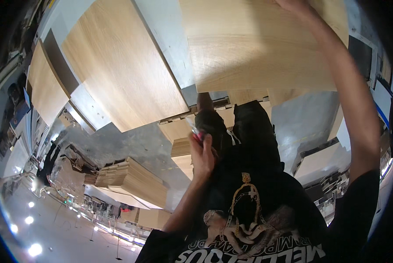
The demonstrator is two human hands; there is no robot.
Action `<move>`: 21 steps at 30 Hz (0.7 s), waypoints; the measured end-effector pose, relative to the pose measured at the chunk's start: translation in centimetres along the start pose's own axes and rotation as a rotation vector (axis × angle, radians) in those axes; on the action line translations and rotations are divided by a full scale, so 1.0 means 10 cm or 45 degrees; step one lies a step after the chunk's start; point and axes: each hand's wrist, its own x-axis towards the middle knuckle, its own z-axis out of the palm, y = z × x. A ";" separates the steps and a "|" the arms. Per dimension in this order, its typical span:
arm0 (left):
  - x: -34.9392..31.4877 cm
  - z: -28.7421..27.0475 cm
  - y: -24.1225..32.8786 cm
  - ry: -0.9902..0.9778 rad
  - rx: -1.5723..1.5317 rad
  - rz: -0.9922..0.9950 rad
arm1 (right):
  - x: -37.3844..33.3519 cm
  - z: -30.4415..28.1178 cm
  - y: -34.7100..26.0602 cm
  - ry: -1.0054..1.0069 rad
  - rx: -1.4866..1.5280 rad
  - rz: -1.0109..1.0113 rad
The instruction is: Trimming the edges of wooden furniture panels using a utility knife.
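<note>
My left hand [203, 157] is closed in front of my legs, gripping a small red object with a pale narrow tip [197, 134] whose exact kind I cannot make out. Stretched far forward, my right hand [293, 4] reaches over a light wood panel [253, 57] and is cut off by the upper edge, so its fingers are hidden. That panel lies flat just beyond my knees, partly in the shade of my arm. To its left a second large wood panel [122, 65] lies on a pale surface, a gap between the two.
Stacked wood boards [135, 182] stand on the floor to the left, another stack [183, 153] by my left leg. A narrower panel [46, 85] sits at the far left. Another person [49, 164] is in the left background. A pale board [317, 164] lies at the right.
</note>
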 end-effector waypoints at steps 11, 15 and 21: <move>0.64 -0.23 0.72 0.141 1.110 1.075 | -0.02 0.00 0.00 0.079 0.026 -0.072; 0.76 -0.25 0.65 0.197 1.208 1.324 | 0.00 -0.04 -0.07 -0.022 0.047 -0.022; 0.77 -0.22 0.76 0.148 1.248 1.351 | 0.02 -0.06 0.06 0.018 -0.003 -0.085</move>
